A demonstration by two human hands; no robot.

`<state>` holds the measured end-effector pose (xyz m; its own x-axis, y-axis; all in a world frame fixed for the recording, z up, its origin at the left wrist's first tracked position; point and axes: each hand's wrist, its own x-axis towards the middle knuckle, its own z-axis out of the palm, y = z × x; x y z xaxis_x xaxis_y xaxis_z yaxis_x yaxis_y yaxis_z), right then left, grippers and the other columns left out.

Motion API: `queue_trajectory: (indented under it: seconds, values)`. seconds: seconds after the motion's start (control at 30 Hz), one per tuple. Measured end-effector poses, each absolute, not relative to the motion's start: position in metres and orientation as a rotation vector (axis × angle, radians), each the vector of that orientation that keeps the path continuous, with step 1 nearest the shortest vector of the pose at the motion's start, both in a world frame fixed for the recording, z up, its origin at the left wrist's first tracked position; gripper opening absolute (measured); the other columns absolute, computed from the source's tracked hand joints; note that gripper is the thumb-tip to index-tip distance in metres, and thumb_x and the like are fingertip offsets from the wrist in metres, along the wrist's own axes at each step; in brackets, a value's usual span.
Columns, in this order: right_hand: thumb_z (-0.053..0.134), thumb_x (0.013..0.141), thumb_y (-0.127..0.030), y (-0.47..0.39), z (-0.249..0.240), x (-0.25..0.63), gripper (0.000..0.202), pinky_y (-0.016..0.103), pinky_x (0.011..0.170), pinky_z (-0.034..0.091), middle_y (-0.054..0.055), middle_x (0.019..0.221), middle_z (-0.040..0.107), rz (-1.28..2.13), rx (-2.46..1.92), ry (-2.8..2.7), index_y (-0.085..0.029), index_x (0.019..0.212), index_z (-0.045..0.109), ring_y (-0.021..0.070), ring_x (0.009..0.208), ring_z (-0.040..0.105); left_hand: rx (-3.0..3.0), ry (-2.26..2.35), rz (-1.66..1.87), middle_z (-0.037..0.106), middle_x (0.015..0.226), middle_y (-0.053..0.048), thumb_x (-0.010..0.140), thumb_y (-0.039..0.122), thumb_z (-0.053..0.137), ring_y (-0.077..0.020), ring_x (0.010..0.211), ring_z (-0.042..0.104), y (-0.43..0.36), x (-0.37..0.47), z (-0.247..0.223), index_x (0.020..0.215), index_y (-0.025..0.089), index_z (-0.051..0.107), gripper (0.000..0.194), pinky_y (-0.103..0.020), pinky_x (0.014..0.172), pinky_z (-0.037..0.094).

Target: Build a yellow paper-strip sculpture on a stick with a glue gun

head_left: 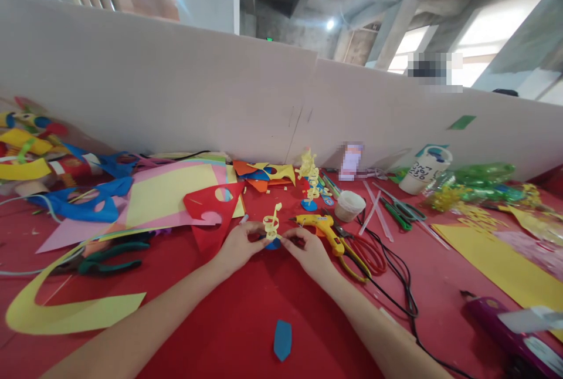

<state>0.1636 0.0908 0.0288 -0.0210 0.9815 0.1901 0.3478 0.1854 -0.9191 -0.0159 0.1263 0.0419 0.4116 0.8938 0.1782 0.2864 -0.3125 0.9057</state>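
A small pale-yellow curled paper figure (271, 227) stands upright on a round blue base (273, 244) in front of me. My left hand (241, 243) pinches it low on the left side. From the right, my right hand (308, 247) has thumb and fingers closed at its lower edge. Behind it is a taller yellow paper figure (311, 182) on a similar blue base (309, 206). Just beyond my right hand lies a yellow hot glue gun (323, 227). Nearer to me, a blue paper piece with a pointed end (282, 340) rests on the red tabletop (237, 332).
Cut paper sheets (160, 191) and green-handled pliers (112, 259) lie at left. A white tub (349, 206), yellow-handled scissors (358, 261) and a black cord (407, 291) are at right, with a purple tool (505, 323) nearby. A white partition (197, 91) stands behind.
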Motion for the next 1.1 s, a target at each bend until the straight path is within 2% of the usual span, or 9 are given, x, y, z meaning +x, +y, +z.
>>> queue_trajectory:
  seconds: [0.37, 0.53, 0.73, 0.9, 1.03, 1.1]
  values:
    - [0.058, 0.072, -0.033, 0.090, 0.025, 0.162, 0.017, 0.031, 0.066, 0.046, 0.004, 0.077, 0.062, 0.905, -1.270, -1.492, -0.018, 0.079, 0.061, 0.0169, 0.070, 0.057, 1.774, 0.981, 0.905, 0.069, 0.082, -0.004, 0.070, 0.027, 0.062, -0.0205, 0.080, 0.061, 0.128, -0.015, 0.040, 0.080, 0.017, 0.068, 0.016, -0.034, 0.075, 0.046]
    - [0.049, 0.079, -0.041, 0.091, 0.034, 0.164, 0.027, 0.028, 0.056, 0.045, 0.003, 0.073, 0.060, 0.943, -1.238, -1.370, -0.018, 0.088, 0.061, 0.0141, 0.059, 0.053, 1.808, 0.978, 0.905, 0.069, 0.081, -0.005, 0.068, 0.027, 0.064, -0.0210, 0.080, 0.061, 0.128, -0.014, 0.039, 0.079, 0.017, 0.069, 0.016, -0.035, 0.078, 0.045]
    - [0.058, 0.077, -0.037, 0.091, 0.056, 0.171, 0.022, 0.029, 0.069, 0.044, 0.005, 0.087, 0.063, 0.864, -1.131, -1.447, -0.020, 0.090, 0.064, 0.0178, 0.081, 0.056, 1.731, 0.923, 0.830, 0.066, 0.076, -0.002, 0.065, 0.025, 0.068, -0.0181, 0.078, 0.060, 0.125, -0.013, 0.047, 0.072, 0.017, 0.066, 0.011, -0.033, 0.078, 0.045]
    - [0.062, 0.073, -0.036, 0.091, 0.067, 0.175, 0.023, 0.028, 0.066, 0.042, 0.003, 0.082, 0.063, 1.013, -1.076, -1.400, -0.020, 0.089, 0.065, 0.0151, 0.074, 0.054, 1.380, 0.750, 0.763, 0.063, 0.074, 0.001, 0.057, 0.023, 0.076, -0.0159, 0.073, 0.061, 0.118, -0.007, 0.052, 0.085, 0.017, 0.055, 0.036, -0.031, 0.072, 0.047]
    - [0.066, 0.069, -0.035, 0.088, 0.077, 0.176, 0.027, 0.025, 0.061, 0.041, 0.001, 0.079, 0.062, 1.189, -1.032, -1.335, -0.021, 0.092, 0.065, 0.0121, 0.069, 0.053, 1.232, 0.640, 0.655, 0.063, 0.071, 0.003, 0.059, 0.020, 0.077, -0.0138, 0.070, 0.063, 0.111, -0.006, 0.058, 0.095, 0.019, 0.047, 0.047, -0.030, 0.073, 0.047]
    - [0.066, 0.068, -0.034, 0.086, 0.082, 0.176, 0.024, 0.024, 0.061, 0.040, 0.000, 0.075, 0.061, 1.243, -1.018, -1.357, -0.021, 0.087, 0.065, 0.0115, 0.067, 0.052, 1.183, 0.617, 0.610, 0.065, 0.070, 0.003, 0.058, 0.018, 0.077, -0.0138, 0.070, 0.064, 0.109, -0.006, 0.060, 0.101, 0.020, 0.045, 0.053, -0.030, 0.074, 0.046]
